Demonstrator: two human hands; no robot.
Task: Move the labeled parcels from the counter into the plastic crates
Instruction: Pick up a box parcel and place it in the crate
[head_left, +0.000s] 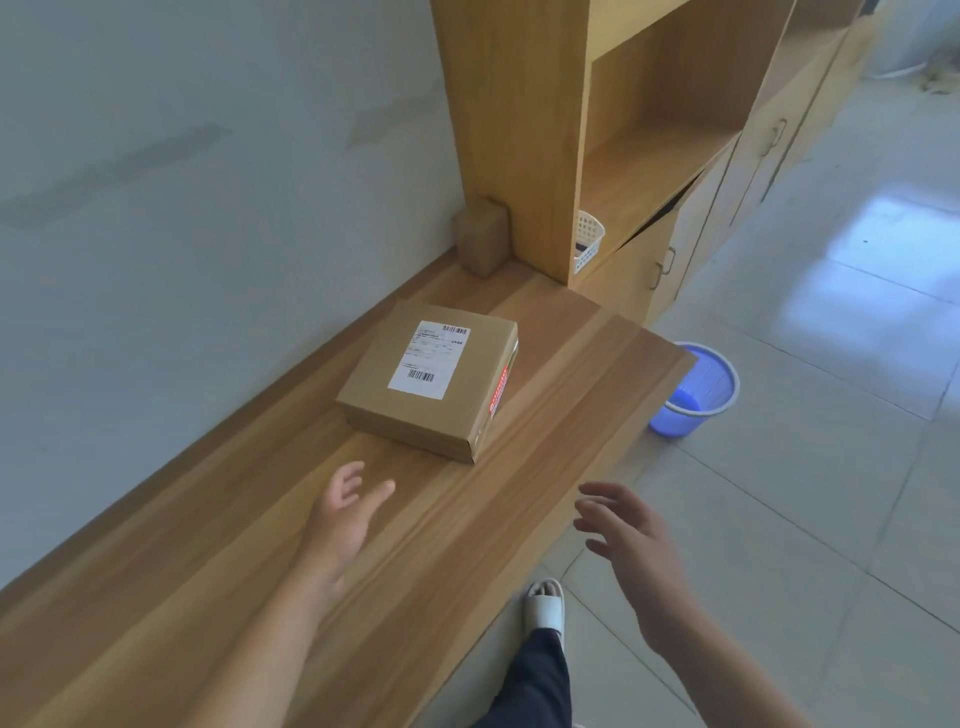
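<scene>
A flat brown cardboard parcel (431, 382) with a white barcode label on top and a red sticker on its right side lies on the wooden counter (218, 561). My left hand (343, 512) hovers over the counter just short of the parcel's near edge, fingers relaxed and empty. My right hand (623, 530) is held out past the counter's right edge, fingers spread, holding nothing. A smaller brown box (482, 236) stands upright in the far corner against the wall. No plastic crate is in sight.
A tall wooden shelf unit (524, 140) rises at the counter's far end, with a white mesh basket (588, 239) in its lower opening. A blue plastic waste bin (693, 389) stands on the tiled floor to the right. My foot in a white slipper (544, 605) is below.
</scene>
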